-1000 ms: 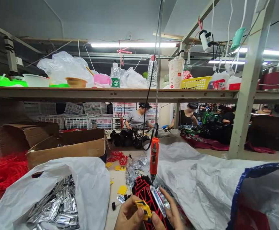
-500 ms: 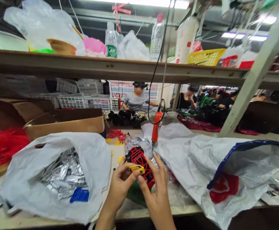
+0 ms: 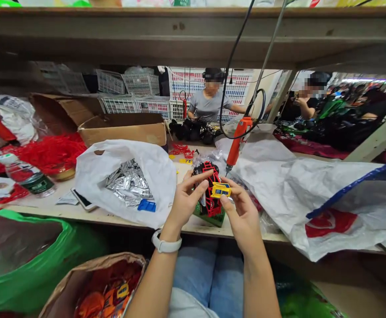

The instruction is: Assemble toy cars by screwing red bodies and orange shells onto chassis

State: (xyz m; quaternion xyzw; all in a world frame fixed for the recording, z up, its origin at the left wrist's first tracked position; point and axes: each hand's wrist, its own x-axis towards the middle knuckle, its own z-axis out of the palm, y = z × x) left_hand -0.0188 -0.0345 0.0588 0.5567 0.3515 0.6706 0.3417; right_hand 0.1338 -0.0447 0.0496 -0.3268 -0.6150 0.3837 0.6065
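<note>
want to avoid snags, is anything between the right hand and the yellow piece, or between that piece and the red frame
Nothing visible: the right hand holds the yellow piece, which overlaps the red frame in view. The left hand is beside the piece; the orange screwdriver hangs beyond it.

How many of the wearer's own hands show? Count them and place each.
2: the left hand, its fingertips near the red-and-black frame, and the right hand, holding the yellow piece. Some fingers are partly hidden.
</note>
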